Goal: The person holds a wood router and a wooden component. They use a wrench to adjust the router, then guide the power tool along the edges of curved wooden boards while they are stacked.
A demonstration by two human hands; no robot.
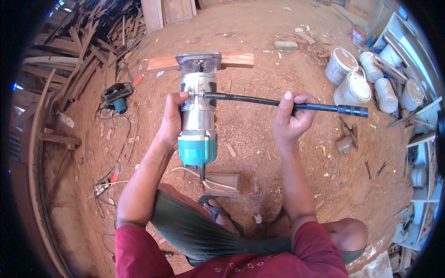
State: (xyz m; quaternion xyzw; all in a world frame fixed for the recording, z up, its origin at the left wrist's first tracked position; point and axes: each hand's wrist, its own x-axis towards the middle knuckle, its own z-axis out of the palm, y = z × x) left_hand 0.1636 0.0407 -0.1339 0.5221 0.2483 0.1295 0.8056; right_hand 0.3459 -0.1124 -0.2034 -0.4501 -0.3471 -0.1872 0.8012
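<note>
A trim router with a teal end cap, silver body and clear base lies lengthwise in front of me, its cord running from the near end. My left hand is wrapped round the router's left side, thumb on the silver part. In my right hand is a long black socket wrench, pinched between thumb and fingers. The wrench's left end meets the side of the router's base clamp, and its thicker socket end sticks out to the right. Beyond the router's flat base plate shows a reddish wooden strip.
Scrap timber is heaped at the far left. A teal power tool with a cord rests on the sawdust-strewn ground. White buckets and shelves stand to the right. A wooden block lies near my feet.
</note>
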